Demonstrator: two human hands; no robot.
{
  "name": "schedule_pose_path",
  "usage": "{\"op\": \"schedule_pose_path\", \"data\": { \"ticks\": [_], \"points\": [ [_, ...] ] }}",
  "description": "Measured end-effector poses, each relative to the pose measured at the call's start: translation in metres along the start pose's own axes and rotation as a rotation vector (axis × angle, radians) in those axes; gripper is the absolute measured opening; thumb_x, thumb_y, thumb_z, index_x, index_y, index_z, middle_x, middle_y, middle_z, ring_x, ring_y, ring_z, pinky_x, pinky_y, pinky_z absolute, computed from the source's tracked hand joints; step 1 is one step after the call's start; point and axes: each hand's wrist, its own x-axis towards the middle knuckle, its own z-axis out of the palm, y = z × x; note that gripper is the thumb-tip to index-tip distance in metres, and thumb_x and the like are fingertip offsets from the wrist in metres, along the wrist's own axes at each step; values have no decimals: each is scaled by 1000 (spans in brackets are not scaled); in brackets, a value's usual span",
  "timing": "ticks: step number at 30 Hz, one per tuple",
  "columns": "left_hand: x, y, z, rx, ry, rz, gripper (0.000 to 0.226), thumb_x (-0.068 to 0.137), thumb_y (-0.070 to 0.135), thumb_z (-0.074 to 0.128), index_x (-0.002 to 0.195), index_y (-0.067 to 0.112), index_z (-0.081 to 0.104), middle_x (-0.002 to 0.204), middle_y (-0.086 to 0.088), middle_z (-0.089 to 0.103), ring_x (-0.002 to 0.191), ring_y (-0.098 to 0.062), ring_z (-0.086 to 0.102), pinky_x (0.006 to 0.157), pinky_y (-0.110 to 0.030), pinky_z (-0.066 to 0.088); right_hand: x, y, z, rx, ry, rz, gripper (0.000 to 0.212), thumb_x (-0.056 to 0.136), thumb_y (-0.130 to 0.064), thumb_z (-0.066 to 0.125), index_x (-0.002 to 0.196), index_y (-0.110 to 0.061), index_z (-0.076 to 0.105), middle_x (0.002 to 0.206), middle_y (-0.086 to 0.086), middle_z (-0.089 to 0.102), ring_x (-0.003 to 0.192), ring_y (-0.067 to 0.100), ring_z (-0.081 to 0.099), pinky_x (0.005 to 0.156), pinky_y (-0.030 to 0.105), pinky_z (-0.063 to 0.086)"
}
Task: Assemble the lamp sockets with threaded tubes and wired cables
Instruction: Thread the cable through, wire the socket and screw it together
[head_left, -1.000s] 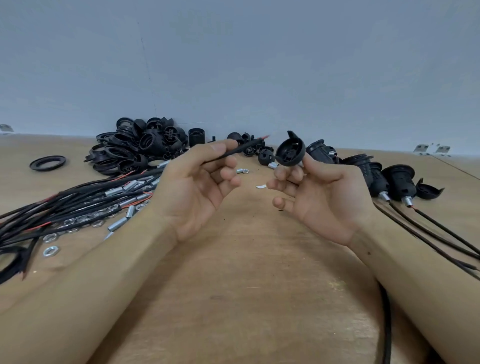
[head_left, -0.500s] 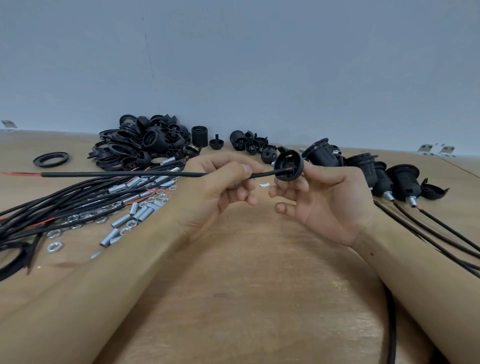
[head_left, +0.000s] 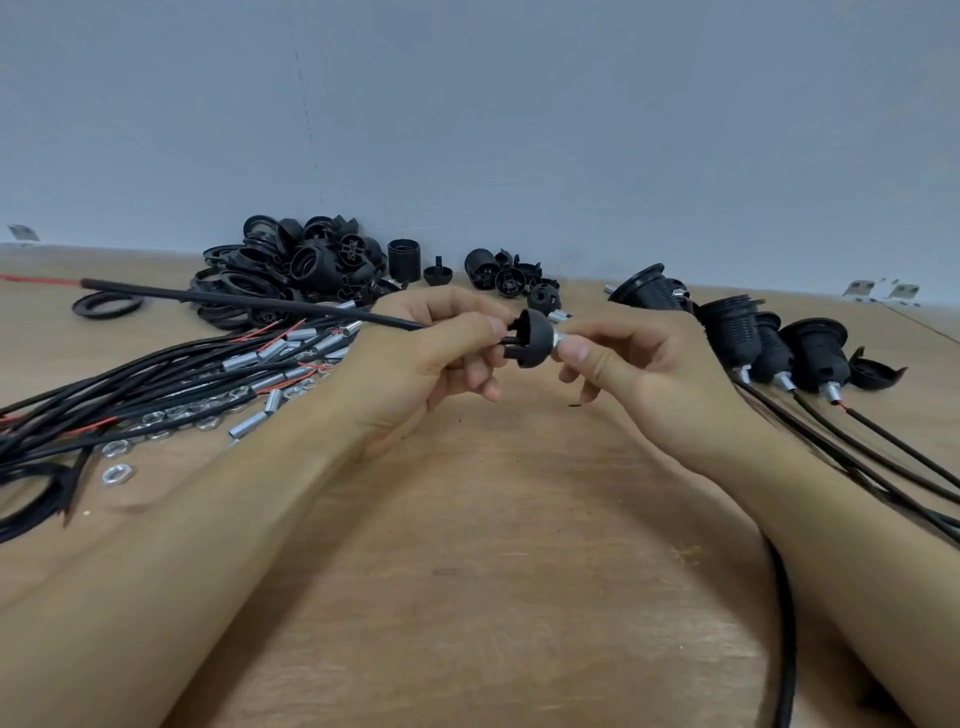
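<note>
Above the wooden counter (head_left: 467, 545), the left hand (head_left: 431, 358) pinches a black cable (head_left: 234, 299) entering a socket cap (head_left: 532, 340); the right hand (head_left: 639, 369) pinches its threaded tube (head_left: 560, 340).

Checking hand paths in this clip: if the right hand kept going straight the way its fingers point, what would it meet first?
Likely the black socket cap; the right hand pinches the metal tube at it, left hand just beyond.

Even, soft light overhead; faint shadows under my forearms on the table (head_left: 519, 571). Wide-angle bend at the edges (table line curves). Slightly soft focus, no glare.
</note>
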Motion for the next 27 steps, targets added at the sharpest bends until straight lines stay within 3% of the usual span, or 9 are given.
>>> {"op": "schedule_pose_path", "data": {
  "ticks": [1,5,8,10,15,18,21,24,27],
  "points": [
    [-1,0,1,-12,4,0,2,85,0,66,86,1,64,55,-4,60,44,-11,49,51,-25,50,0,0,0,4,-7,5,12,92,-9,64,91,-12,75,86,12,70,72,11,63,59,24,51],
    [1,-3,0,-11,113,53,24,71,22,77,83,5,66,72,-12,72,47,-12,57,55,-25,54,2,0,0,-8,-28,66,16,94,-14,62,86,-15,76,70,-2,68,69,8,62,59,24,50],
    [6,-3,-3,-53,200,37,27,84,33,68,87,6,70,83,-14,75,51,-11,59,59,-25,55,3,2,0,16,27,120,24,96,-17,60,79,-17,76,67,-3,66,66,10,61,57,25,48],
    [8,-4,-5,-36,233,47,28,91,32,62,86,7,72,83,-11,75,51,-9,58,59,-23,54,3,1,0,17,-4,164,23,96,-19,61,79,-16,76,68,-1,67,67,12,61,57,27,48],
    [5,-8,-5,151,190,54,27,76,44,71,76,18,79,75,-11,65,55,-12,51,63,-26,48,-2,-2,6,2,-186,226,17,94,-19,64,83,-14,77,68,-1,68,64,10,60,56,25,48],
    [7,-6,-8,128,180,25,28,73,44,73,72,17,79,73,-13,60,54,-13,48,65,-32,45,-1,-4,7,150,-189,278,21,95,-18,60,84,-11,76,70,0,67,63,15,60,53,27,46],
    [3,-9,-6,281,164,33,40,72,52,75,66,12,75,61,-11,55,56,-18,46,65,-35,42,-1,-6,6,195,-220,322,20,93,-22,62,85,-10,76,73,3,66,62,18,58,53,28,44],
    [2,-10,-1,261,127,-5,45,76,57,64,76,14,76,58,-1,57,52,-14,47,57,-25,45,-2,-5,8,202,-268,381,22,94,-23,61,86,-8,75,64,2,58,54,15,51,49,28,37],
    [6,-5,-1,132,195,-15,40,89,53,53,88,17,71,70,0,64,51,-15,48,56,-29,46,1,-7,5,244,-201,392,25,96,-21,59,83,-7,75,57,1,52,47,12,45,45,24,36]
  ]
}}
